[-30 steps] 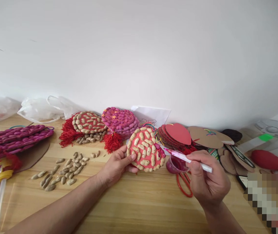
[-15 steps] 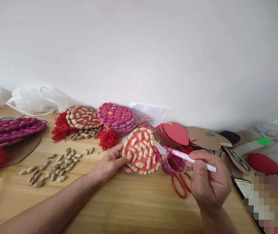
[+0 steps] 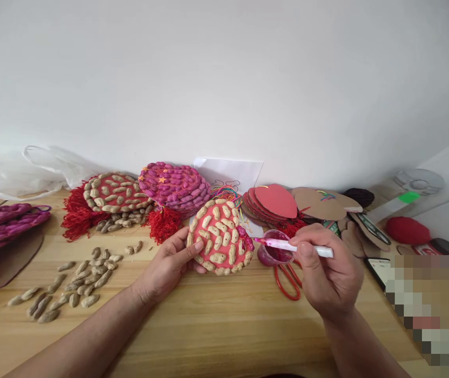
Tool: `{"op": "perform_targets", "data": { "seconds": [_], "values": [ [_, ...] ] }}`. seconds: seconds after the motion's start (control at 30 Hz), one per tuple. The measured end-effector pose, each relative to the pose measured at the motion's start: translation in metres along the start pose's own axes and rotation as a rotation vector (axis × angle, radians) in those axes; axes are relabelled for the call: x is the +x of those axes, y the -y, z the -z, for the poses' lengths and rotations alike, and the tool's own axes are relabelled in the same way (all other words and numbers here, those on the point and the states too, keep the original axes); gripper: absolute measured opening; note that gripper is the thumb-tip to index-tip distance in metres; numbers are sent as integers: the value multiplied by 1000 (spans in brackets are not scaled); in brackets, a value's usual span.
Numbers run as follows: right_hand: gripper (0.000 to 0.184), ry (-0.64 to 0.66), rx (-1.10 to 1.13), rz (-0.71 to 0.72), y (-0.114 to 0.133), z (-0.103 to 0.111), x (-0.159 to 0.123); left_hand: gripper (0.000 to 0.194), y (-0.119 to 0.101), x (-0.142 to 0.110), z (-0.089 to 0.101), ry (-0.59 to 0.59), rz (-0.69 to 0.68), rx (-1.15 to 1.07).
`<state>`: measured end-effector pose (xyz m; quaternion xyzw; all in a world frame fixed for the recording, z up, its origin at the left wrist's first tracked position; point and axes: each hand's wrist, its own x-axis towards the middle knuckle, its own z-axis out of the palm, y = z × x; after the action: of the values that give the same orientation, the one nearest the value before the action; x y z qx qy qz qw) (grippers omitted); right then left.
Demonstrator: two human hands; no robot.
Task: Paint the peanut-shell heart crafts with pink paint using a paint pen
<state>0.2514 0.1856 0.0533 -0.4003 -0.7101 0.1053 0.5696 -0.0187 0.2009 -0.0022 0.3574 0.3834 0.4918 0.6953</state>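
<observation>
My left hand (image 3: 169, 265) grips the left edge of a red heart-shaped card covered in peanut shells (image 3: 219, 237), tilted up off the wooden table (image 3: 216, 331). A few shells at its right edge are painted pink. My right hand (image 3: 329, 275) is closed round a white paintbrush (image 3: 299, 247), whose pink tip sits just right of the card, over a small clear cup of pink paint (image 3: 274, 253).
Red-handled scissors (image 3: 287, 281) lie under the cup. Loose peanuts (image 3: 70, 283) are scattered at left. Finished peanut pieces with red tassels (image 3: 110, 197), a pink-painted one (image 3: 175, 185), red and brown card hearts (image 3: 287, 202) and plastic bags (image 3: 23, 170) line the wall.
The view has shifted, so everything sits further left and a little higher. The brush tip has dropped lower and closer to the card's right edge, level with the paint cup.
</observation>
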Motion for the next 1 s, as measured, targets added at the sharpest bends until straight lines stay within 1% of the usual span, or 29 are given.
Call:
{"op": "perform_targets", "data": {
  "seconds": [0.2,0.37,0.53,0.6,0.8,0.9,1.0],
  "values": [
    [9,51,-42,37,-4,-3,-1,31,1,-1,0,32,-7,4],
    [9,133,-85,64,-3,-6,0,31,2,-2,1,44,-11,-6],
    [9,31,-18,51,-1,-2,-1,36,1,-1,1,33,-11,-2],
    [9,18,-11,36,0,-1,-1,37,1,0,1,21,-8,0],
    [10,105,-74,6,1,0,0,34,3,0,2,12,0,-21],
    [9,114,-81,10,0,-1,0,32,3,0,2,1,3,-28],
    [9,125,-91,12,-1,0,0,36,4,0,1,-11,1,-37]
  ]
}}
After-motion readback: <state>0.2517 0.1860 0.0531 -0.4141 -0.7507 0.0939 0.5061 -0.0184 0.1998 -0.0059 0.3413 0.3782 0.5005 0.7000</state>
